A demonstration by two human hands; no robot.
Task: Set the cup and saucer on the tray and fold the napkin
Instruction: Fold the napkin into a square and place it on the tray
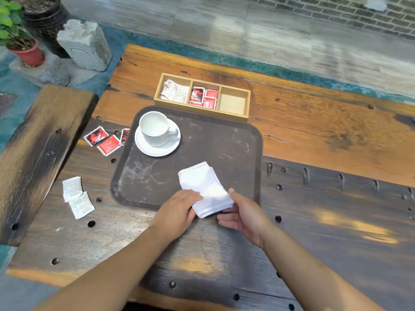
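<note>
We see the white cup standing on its saucer at the far left corner of the dark tray, which lies on the wooden table. The folded white napkin rests on the near edge of the tray. Our left hand grips the napkin's near left corner with curled fingers, and our right hand pinches its near right corner, thumb on top. Beyond the tray sits a wooden box of packets; loose red packets and white packets lie left of the tray.
</note>
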